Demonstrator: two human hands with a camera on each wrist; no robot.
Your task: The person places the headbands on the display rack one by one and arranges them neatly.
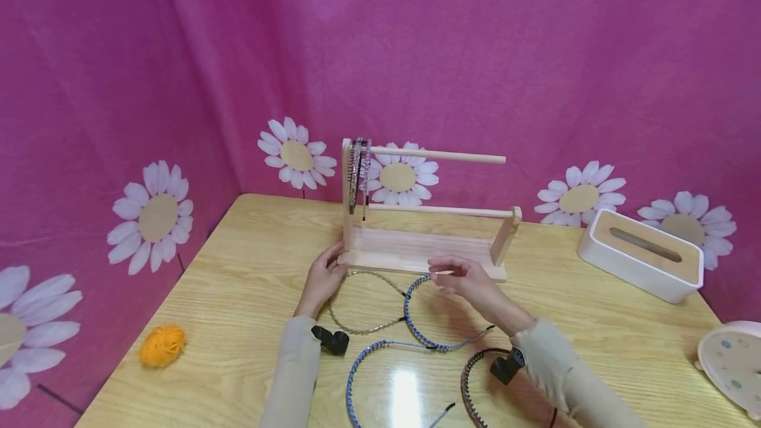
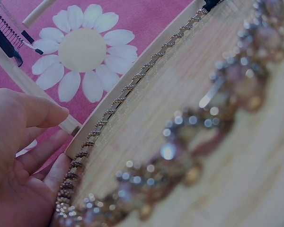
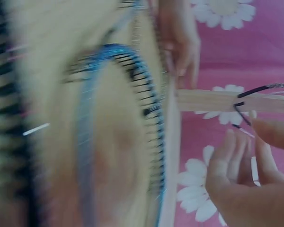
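A wooden rack [image 1: 416, 253] has two horizontal rods, with beaded headbands [image 1: 359, 174] hung at its left end. My left hand [image 1: 324, 279] is at the rack's left front corner, fingers beside the upright and thumb near the base. By it lies a gold beaded headband [image 1: 362, 331], large and close in the left wrist view. My right hand [image 1: 470, 283] hovers near the rack's front edge, fingers loosely bent and nothing between them. Beneath it is a blue wrapped headband [image 1: 410, 322]. A second blue headband [image 1: 351, 382] and a dark one [image 1: 466, 388] lie nearer me.
An orange yarn ball [image 1: 163, 346] sits on the left of the wooden table [image 1: 238, 322]. At the right stand a white tissue box [image 1: 642, 276] with a wooden lid and a round pale clock [image 1: 734, 362]. A pink curtain [image 1: 452, 51] with daisies closes the back and left.
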